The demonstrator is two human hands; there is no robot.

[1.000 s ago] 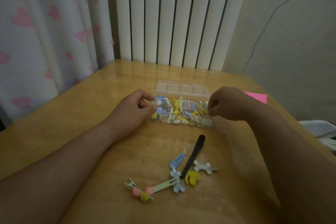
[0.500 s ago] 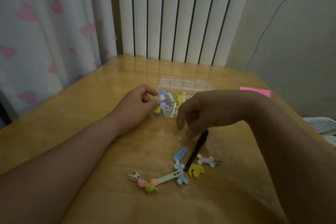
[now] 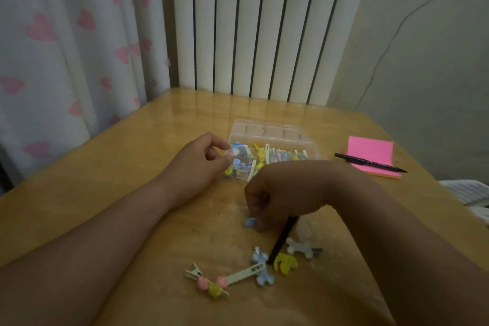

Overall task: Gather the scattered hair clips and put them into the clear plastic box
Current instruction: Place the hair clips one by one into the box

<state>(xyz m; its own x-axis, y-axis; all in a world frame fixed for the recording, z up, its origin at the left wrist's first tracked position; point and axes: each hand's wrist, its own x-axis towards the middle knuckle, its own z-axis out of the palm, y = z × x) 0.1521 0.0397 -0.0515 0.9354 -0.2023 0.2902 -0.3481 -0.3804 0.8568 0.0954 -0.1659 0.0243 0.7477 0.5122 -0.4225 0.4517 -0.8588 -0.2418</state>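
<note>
Left hand point(image 3: 195, 167) pinched the left edge of the clear plastic box point(image 3: 275, 131). Right hand point(image 3: 283, 190), nearer, pinched a blue hair clip point(image 3: 249, 222) against the table point(image 3: 119, 180); loose clips point(image 3: 260, 270) lay nearest.

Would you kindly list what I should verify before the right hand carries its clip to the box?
1. The right hand pinches the blue clip: ok.
2. The blue clip is clear of the table: cannot tell.
3. The box is open, lid tipped back: ok.
4. The left hand grips the box's near left corner: ok.
5. The pen lies off the path, right of the box: ok.
6. All clips gathered: not ok; the yellow clip and others lie on the table.
</note>
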